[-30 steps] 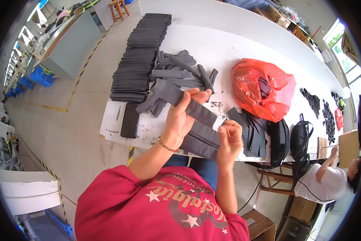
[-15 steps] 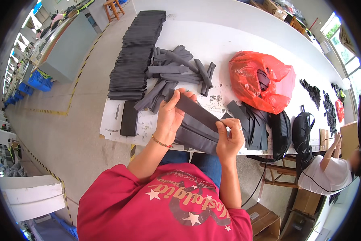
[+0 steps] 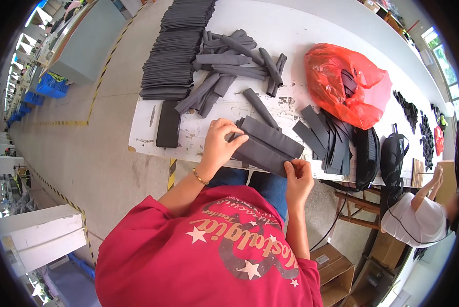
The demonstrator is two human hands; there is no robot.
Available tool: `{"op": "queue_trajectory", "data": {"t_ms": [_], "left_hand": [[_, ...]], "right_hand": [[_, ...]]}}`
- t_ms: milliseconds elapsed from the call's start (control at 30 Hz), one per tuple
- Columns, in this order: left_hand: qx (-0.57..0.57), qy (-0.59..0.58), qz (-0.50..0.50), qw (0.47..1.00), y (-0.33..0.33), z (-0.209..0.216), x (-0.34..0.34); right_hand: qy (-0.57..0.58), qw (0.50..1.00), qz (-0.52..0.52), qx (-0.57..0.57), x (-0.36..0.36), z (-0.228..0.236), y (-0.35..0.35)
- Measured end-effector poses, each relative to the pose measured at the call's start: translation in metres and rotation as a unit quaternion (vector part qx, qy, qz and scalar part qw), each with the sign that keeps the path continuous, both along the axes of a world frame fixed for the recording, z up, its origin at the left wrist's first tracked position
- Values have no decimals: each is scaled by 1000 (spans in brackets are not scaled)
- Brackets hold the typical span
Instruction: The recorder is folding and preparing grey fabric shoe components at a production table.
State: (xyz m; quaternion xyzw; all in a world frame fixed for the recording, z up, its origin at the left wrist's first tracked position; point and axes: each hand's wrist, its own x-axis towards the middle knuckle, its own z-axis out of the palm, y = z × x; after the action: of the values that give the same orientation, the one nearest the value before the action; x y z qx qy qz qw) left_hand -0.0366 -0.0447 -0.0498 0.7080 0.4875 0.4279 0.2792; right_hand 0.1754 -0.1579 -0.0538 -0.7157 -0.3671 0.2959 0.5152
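My left hand [image 3: 220, 143] and my right hand [image 3: 297, 175] hold the two ends of a long dark grey fabric strip [image 3: 261, 153] at the near edge of the white table [image 3: 285, 30]. A second grey strip [image 3: 271, 136] lies just behind it, touching my left fingers. Both hands pinch the strip, the left at its far-left end and the right at its lower-right end. A loose pile of grey strips [image 3: 234, 64] lies farther back on the table.
A tall row of stacked dark pieces [image 3: 177, 46] runs along the table's left side, with one black flat piece [image 3: 167, 124] near the edge. A fan of grey strips [image 3: 327, 137] and an orange plastic bag [image 3: 346, 84] lie right. Another person [image 3: 418, 215] sits at far right.
The strip has come down from in front of me to the table's near edge. My hands have spread to its two ends and lowered with it.
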Motion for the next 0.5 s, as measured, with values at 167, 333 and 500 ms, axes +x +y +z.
{"op": "queue_trajectory", "data": {"t_ms": [167, 333, 500], "left_hand": [[59, -16, 51, 997, 43, 11, 11], [-242, 212, -53, 945, 125, -3, 32], [-307, 206, -117, 922, 150, -20, 52]], "right_hand": [[-243, 969, -1, -45, -3, 17, 6], [-373, 926, 30, 55, 75, -1, 45], [-555, 814, 169, -17, 100, -23, 76]]}}
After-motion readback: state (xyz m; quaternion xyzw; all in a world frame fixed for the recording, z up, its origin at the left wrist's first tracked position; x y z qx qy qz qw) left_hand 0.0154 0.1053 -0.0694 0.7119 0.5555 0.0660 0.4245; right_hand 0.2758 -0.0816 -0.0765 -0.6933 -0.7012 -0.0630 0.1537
